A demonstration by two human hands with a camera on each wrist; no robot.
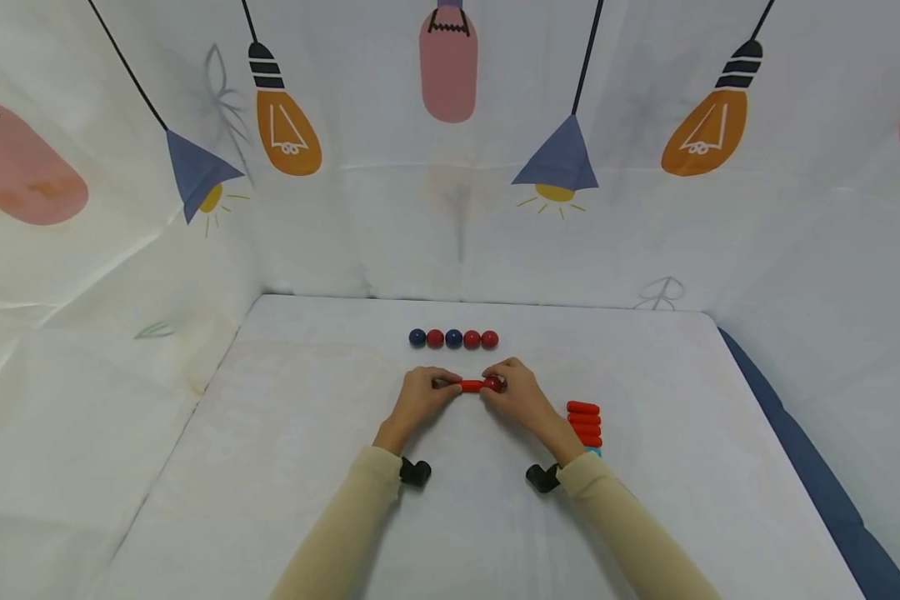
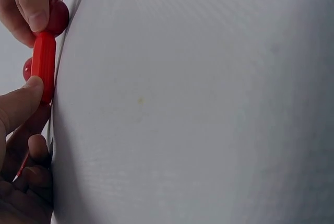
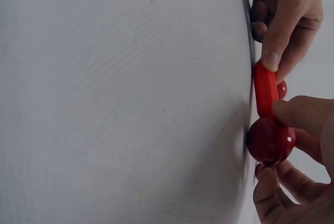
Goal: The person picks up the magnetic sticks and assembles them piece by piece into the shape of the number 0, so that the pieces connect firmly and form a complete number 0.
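Above the counter [image 1: 285,467], or on it (contact cannot be told), a red rod [image 1: 471,386] is held between the two hands, its long axis running left to right. The rod's left end is pinched between thumb and finger of the left hand [image 1: 423,394]; at its right end, a ball [image 1: 492,384] is gripped by the right hand [image 1: 520,392], the thumb set by the joint. Ball and rod are touching, in one line; whether they are fastened cannot be told. Beyond both hands, roughly parallel to the rod, a row of five balls [image 1: 453,339] is laid. Four more rods [image 1: 585,419] are placed to the right, nearer the right hand, beside its forearm.
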